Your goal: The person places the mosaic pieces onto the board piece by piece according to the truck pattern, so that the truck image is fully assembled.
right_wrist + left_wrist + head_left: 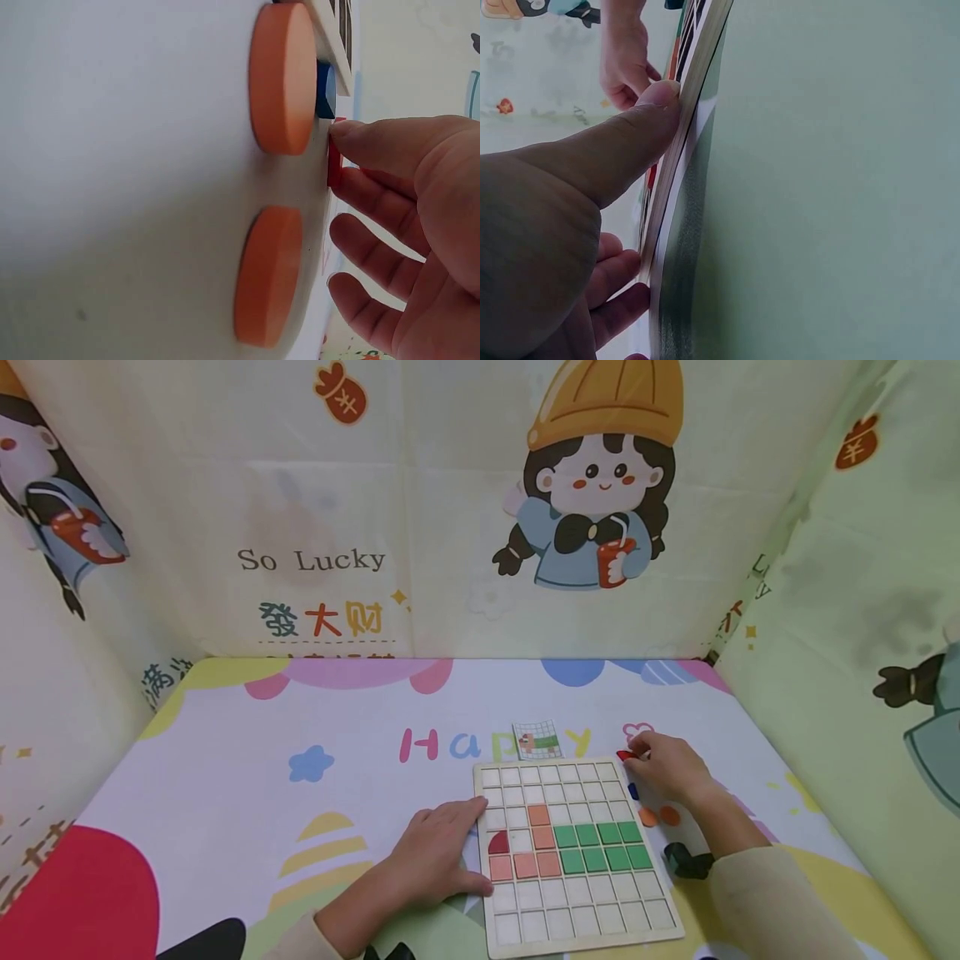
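Note:
A wooden grid board (585, 935) lies on the table, with green square tiles (592, 847), salmon square tiles (525, 865) and one dark red quarter-round tile (498, 842) in its cells. My left hand (435, 847) rests along the board's left edge, thumb and fingertips against the rim, fingers fairly straight; its thumb (641, 124) shows on the edge in the left wrist view. Beyond the far right corner, my right hand (667, 768) pinches a small red piece (335, 154) between thumb and index finger, the other fingers loosely bent. That piece is close over the tabletop.
Two orange discs (659, 816) and a dark blue piece (633, 791) lie along the board's right side. A small picture card (537, 741) with a grid pattern sits behind the board. Printed cloth walls (450, 527) enclose the table at the back and sides.

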Demonstrator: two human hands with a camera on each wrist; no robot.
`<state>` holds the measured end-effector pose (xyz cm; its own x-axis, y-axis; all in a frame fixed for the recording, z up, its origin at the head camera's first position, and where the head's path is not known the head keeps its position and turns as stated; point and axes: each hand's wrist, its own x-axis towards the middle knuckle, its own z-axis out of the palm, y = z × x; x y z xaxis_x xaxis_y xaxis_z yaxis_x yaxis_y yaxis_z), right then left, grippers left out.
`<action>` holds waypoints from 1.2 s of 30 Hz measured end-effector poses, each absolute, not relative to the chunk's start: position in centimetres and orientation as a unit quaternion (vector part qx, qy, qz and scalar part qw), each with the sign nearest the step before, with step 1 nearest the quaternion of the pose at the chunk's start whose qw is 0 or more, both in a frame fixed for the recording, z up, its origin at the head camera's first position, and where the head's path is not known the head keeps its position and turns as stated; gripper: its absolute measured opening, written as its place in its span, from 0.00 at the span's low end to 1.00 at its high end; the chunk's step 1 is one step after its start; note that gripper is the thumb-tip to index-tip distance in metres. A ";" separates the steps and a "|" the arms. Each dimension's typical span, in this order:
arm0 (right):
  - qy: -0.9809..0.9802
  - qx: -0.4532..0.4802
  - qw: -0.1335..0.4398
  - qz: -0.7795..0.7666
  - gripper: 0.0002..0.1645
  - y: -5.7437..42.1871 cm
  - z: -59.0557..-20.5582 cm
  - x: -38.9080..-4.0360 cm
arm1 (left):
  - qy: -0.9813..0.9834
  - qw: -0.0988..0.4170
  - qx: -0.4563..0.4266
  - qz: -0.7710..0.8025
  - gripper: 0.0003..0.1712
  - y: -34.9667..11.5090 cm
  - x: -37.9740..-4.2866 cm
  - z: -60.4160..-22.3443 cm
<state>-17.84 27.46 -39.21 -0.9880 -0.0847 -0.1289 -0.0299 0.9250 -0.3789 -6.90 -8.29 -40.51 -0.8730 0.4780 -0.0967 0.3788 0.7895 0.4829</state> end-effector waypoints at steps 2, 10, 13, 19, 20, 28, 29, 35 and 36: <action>0.978 -0.030 0.073 -0.196 0.23 27.5 -39.3 -17.9 | 0.940 0.108 0.229 0.231 0.58 -8.3 -6.9 -40.4; 0.974 -0.023 0.074 -0.215 0.24 27.5 -39.2 -18.0 | 0.939 0.104 0.233 0.229 0.58 -8.3 -6.9 -40.4; 0.971 -0.034 0.064 -0.226 0.24 27.3 -38.8 -17.9 | 0.939 0.104 0.233 0.229 0.58 -8.4 -6.9 -40.4; 0.966 -0.082 0.038 -0.243 0.24 26.6 -37.9 -16.9 | 0.939 0.098 0.237 0.229 0.57 -8.4 -6.9 -40.4; 0.964 -0.092 0.035 -0.245 0.24 26.3 -37.7 -16.7 | 0.939 0.098 0.237 0.229 0.57 -8.4 -6.9 -40.4; 0.950 -0.166 0.012 -0.266 0.21 24.1 -36.8 -15.3 | 0.939 0.100 0.233 0.232 0.57 -8.4 -6.9 -40.3; 0.949 -0.166 0.017 -0.267 0.21 23.7 -36.7 -15.1 | 0.939 0.101 0.233 0.232 0.57 -8.4 -6.9 -40.3; 0.947 -0.191 0.035 -0.256 0.20 21.6 -36.7 -14.2 | 0.939 0.104 0.230 0.235 0.58 -8.3 -6.9 -40.4; 0.946 -0.201 0.033 -0.252 0.19 21.3 -36.8 -14.0 | 0.938 0.105 0.229 0.236 0.58 -8.3 -6.9 -40.4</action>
